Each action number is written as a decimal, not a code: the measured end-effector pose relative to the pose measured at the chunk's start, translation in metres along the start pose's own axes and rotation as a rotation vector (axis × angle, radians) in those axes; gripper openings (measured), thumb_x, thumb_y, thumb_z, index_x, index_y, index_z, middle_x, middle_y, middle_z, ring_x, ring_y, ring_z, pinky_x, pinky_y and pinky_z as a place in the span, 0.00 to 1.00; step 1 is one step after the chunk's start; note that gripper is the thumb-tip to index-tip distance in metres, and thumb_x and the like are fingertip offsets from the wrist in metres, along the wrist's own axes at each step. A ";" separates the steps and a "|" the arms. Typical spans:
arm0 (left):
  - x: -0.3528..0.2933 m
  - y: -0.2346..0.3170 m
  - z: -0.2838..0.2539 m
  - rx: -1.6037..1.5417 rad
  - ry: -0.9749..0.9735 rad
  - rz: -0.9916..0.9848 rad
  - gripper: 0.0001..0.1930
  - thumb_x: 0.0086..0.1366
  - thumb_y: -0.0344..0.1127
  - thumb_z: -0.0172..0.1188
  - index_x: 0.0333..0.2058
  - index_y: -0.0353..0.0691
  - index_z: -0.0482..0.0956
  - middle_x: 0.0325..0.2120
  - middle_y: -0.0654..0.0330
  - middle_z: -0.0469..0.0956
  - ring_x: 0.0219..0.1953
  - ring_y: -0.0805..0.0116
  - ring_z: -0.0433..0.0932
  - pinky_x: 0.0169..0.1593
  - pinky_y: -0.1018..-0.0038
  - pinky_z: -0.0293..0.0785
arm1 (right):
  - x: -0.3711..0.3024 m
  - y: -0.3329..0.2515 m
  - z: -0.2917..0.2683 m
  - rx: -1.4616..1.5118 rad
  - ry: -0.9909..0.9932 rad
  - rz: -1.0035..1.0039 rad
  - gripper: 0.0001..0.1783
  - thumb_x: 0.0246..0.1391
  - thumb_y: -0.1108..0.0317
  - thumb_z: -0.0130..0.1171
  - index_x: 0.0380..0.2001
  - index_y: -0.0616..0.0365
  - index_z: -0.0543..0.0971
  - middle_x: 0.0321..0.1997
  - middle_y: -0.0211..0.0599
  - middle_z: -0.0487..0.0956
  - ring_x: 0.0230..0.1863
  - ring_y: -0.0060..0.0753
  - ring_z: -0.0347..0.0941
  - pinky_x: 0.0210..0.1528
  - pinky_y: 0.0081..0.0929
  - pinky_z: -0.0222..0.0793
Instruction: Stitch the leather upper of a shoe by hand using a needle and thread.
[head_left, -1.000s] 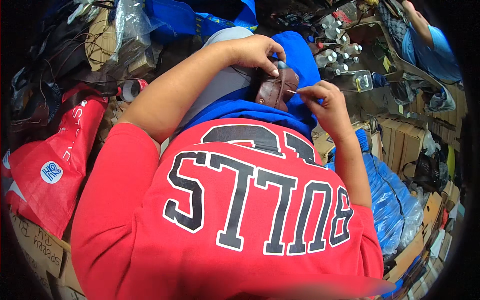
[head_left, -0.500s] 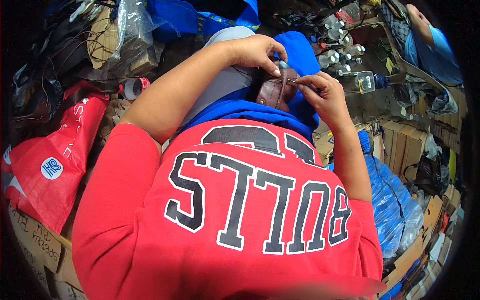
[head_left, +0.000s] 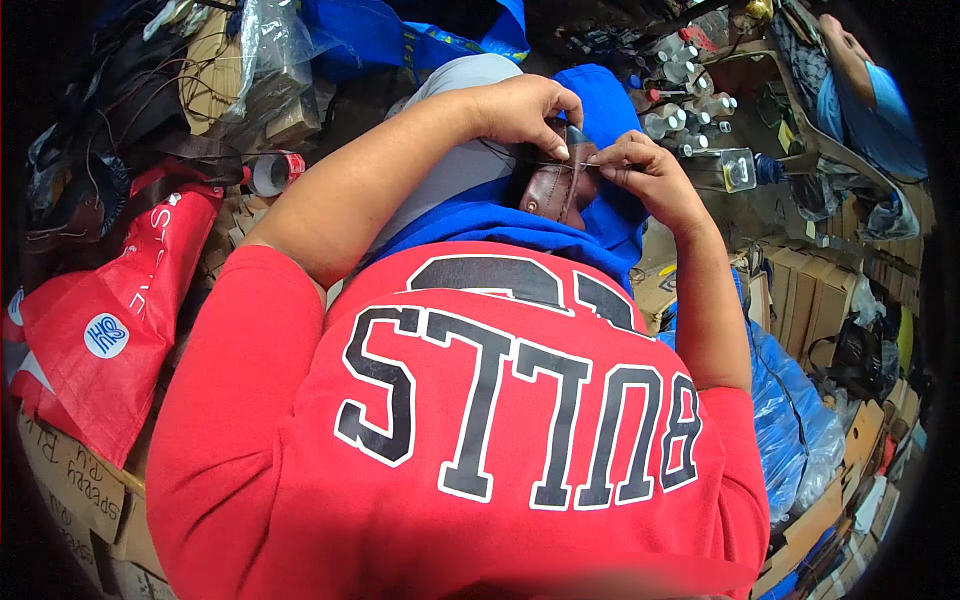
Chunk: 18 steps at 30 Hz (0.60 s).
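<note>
A brown leather shoe point(head_left: 549, 191) with a stitched seam rests in my lap, on the blue cloth point(head_left: 595, 100) over my legs. Bent over its far left side is my left hand point(head_left: 530, 112), thumb and fingers closed on the shoe's edge. On the other side my right hand point(head_left: 642, 176) pinches a thin, light, needle-like piece point(head_left: 591, 163) against the leather. A fine dark thread seems to cross the shoe between the two hands. The fingers hide part of the upper, and the sole cannot be made out.
A red bag point(head_left: 120, 310) and a red-capped bottle point(head_left: 272, 173) lie left. Several small bottles point(head_left: 690, 110) and a clear square bottle point(head_left: 738, 170) stand right, near blue plastic wrapping point(head_left: 790, 410) and cardboard point(head_left: 800, 300). Another person's arm point(head_left: 850, 65) shows at the far right.
My right hand has risen slightly and drawn in close to the shoe's seam. The left hand has shifted a little to the right, still at the shoe.
</note>
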<state>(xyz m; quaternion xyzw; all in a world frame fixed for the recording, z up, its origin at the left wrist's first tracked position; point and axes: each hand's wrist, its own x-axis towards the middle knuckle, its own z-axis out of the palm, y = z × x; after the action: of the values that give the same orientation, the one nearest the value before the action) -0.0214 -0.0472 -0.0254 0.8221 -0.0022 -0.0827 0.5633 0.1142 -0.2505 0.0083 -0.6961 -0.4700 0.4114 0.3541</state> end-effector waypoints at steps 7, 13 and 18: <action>0.000 -0.006 0.001 0.011 0.057 0.018 0.18 0.47 0.30 0.71 0.37 0.37 0.77 0.29 0.64 0.77 0.32 0.74 0.74 0.39 0.76 0.71 | 0.001 0.004 0.019 0.019 0.122 0.019 0.08 0.44 0.73 0.68 0.32 0.57 0.84 0.28 0.28 0.76 0.34 0.22 0.70 0.38 0.21 0.66; -0.004 0.001 0.003 0.027 0.083 -0.010 0.18 0.46 0.30 0.72 0.36 0.36 0.77 0.29 0.62 0.78 0.32 0.75 0.73 0.39 0.77 0.70 | -0.015 -0.001 0.038 -0.049 0.326 -0.097 0.08 0.42 0.73 0.68 0.30 0.56 0.84 0.25 0.30 0.77 0.27 0.21 0.71 0.30 0.20 0.66; -0.016 0.000 0.006 0.234 0.248 0.207 0.27 0.53 0.26 0.64 0.53 0.41 0.69 0.29 0.61 0.67 0.29 0.70 0.70 0.37 0.74 0.69 | -0.020 -0.017 0.040 -0.357 0.366 -0.201 0.09 0.44 0.71 0.65 0.33 0.52 0.84 0.22 0.33 0.74 0.25 0.34 0.70 0.30 0.29 0.65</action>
<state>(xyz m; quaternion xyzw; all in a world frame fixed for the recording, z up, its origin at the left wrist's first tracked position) -0.0381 -0.0509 -0.0256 0.8813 -0.0272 0.0782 0.4653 0.0676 -0.2598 0.0118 -0.7601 -0.5299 0.1523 0.3439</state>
